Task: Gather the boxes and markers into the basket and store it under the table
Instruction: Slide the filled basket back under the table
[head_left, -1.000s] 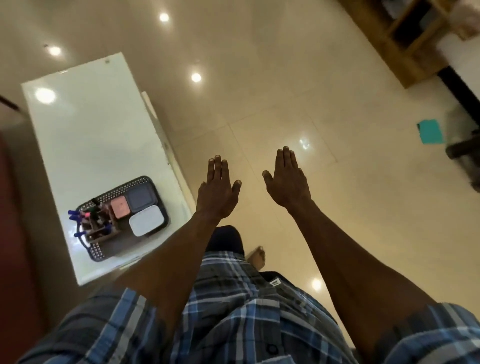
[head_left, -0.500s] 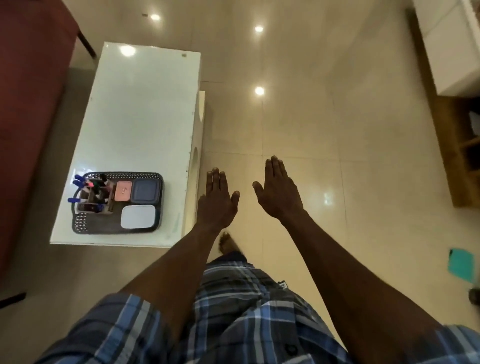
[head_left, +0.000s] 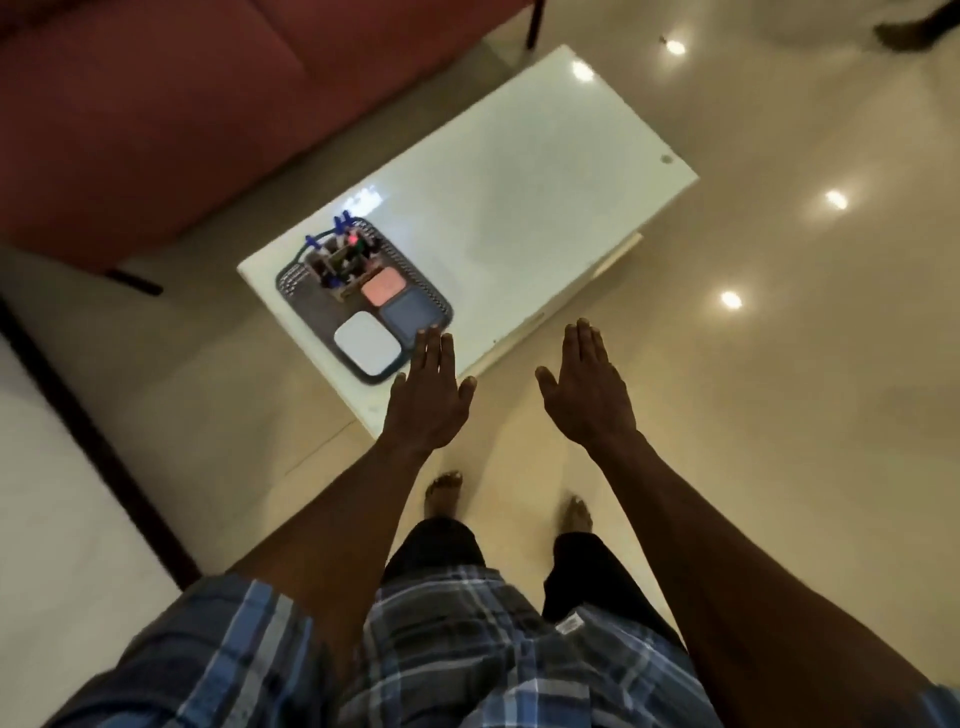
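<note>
A dark perforated basket (head_left: 298, 283) sits on the near left corner of the white glossy table (head_left: 519, 182). Inside it lie a white box (head_left: 366, 345), a blue box (head_left: 410, 314) and a pink box (head_left: 383, 287), plus a small holder with several markers (head_left: 340, 252) at its far end. My left hand (head_left: 428, 397) is flat and open, fingers stretched, hovering at the table's near corner just right of the basket. My right hand (head_left: 587, 389) is open too, over the floor beside the table. Neither hand holds anything.
A dark red sofa (head_left: 156, 104) stands behind and left of the table. A white surface with a dark edge (head_left: 62, 493) runs along the left. My bare feet (head_left: 444, 491) stand on the shiny beige tiled floor (head_left: 779, 415) in front of the table.
The view has swung round and closer to the table; the basket now lies just ahead of my left hand. Both hands stay open and empty.
</note>
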